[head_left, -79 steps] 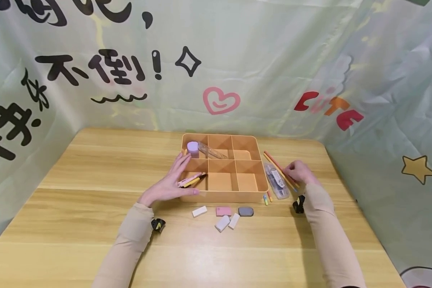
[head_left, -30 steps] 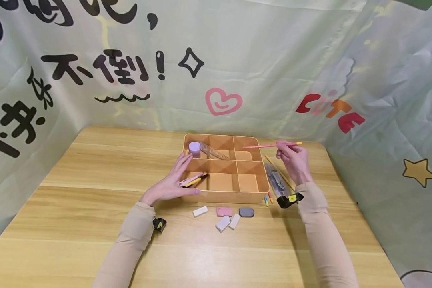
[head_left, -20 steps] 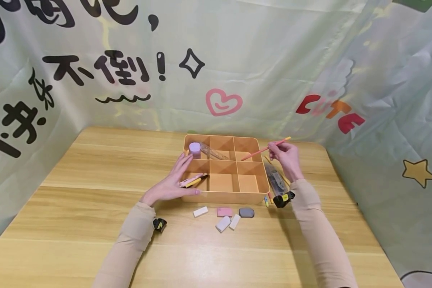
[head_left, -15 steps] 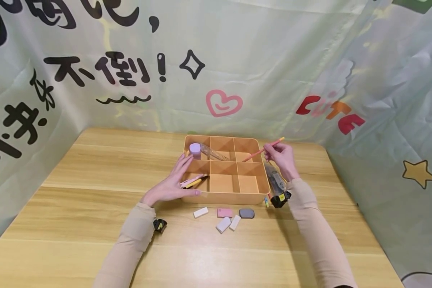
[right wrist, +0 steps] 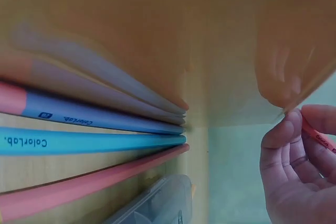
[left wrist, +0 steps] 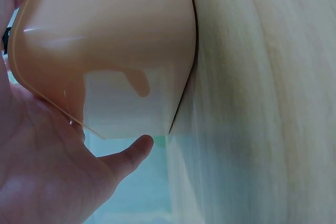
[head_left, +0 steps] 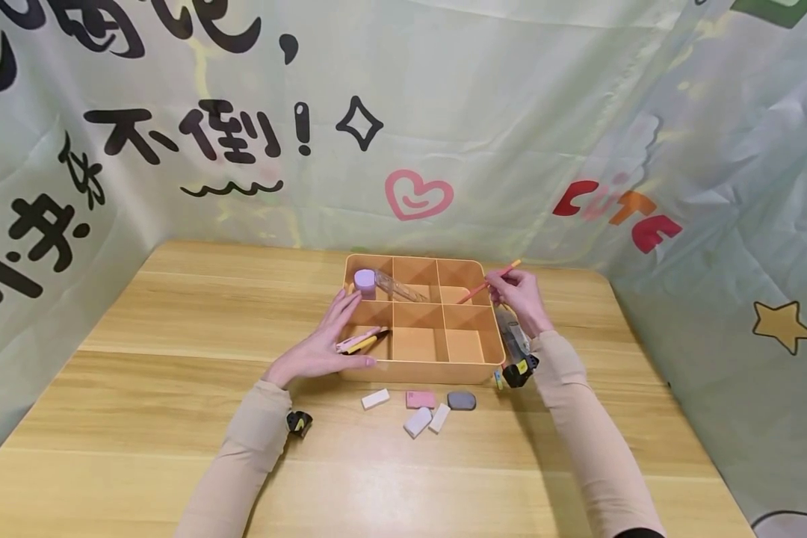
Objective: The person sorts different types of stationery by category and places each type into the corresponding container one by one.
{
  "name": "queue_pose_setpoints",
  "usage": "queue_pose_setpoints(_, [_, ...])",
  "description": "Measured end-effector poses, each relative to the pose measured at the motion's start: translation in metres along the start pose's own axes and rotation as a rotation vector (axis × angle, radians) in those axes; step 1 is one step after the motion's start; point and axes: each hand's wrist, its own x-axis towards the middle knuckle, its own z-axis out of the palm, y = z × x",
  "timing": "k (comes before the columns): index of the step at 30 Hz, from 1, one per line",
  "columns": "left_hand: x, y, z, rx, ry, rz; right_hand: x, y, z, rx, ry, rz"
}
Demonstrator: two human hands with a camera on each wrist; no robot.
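Observation:
An orange divided tray point(head_left: 422, 370) sits on the wooden table. My right hand point(head_left: 516, 294) pinches a pink pencil point(head_left: 494, 279) over the tray's far right corner, its tip slanting down into the far right compartment. In the right wrist view the fingers point(right wrist: 286, 156) curl round the pencil point(right wrist: 318, 138) beside the tray wall point(right wrist: 220, 40). My left hand point(head_left: 323, 342) lies flat with straight fingers against the tray's left side point(left wrist: 105, 40), next to a pink and a yellow pen point(head_left: 362, 340) in the near left compartment.
A purple-capped clear tube point(head_left: 385, 282) lies across the far compartments. Several erasers point(head_left: 418, 407) lie in front of the tray. A clear pencil case point(head_left: 513, 338) and pencils point(right wrist: 89, 145) lie right of it. A printed cloth backdrop point(head_left: 403, 127) surrounds the table.
My right hand lifted the pink pencil from the table right of the tray, carried it left and tilted its tip down into the far right compartment. The left hand stayed put.

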Motion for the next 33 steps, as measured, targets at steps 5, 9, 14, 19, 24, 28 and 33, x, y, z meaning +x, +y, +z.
queue_pose_setpoints(5, [0.000,0.001,-0.001,-0.003,-0.002,0.000,0.001,0.001,0.000,0.009,-0.009,0.025])
queue_pose_setpoints(9, [0.000,-0.001,-0.001,-0.006,0.000,0.003,0.001,0.002,0.000,0.034,-0.019,0.035])
queue_pose_setpoints(14, [0.000,-0.001,-0.001,-0.011,0.001,0.004,-0.004,0.003,-0.003,0.047,-0.050,0.065])
queue_pose_setpoints(19, [0.000,-0.001,-0.001,-0.015,-0.004,0.002,-0.019,0.005,-0.014,-0.036,-0.081,0.061])
queue_pose_setpoints(24, [0.000,0.000,-0.001,-0.013,0.000,-0.010,-0.036,0.013,-0.030,-0.294,-0.068,0.003])
queue_pose_setpoints(28, [0.000,0.000,-0.001,-0.008,-0.004,-0.009,-0.048,0.025,-0.047,-0.515,-0.040,-0.009])
queue_pose_setpoints(33, [0.000,-0.001,0.000,-0.008,-0.010,-0.014,-0.057,0.040,-0.068,-0.588,-0.036,0.040])
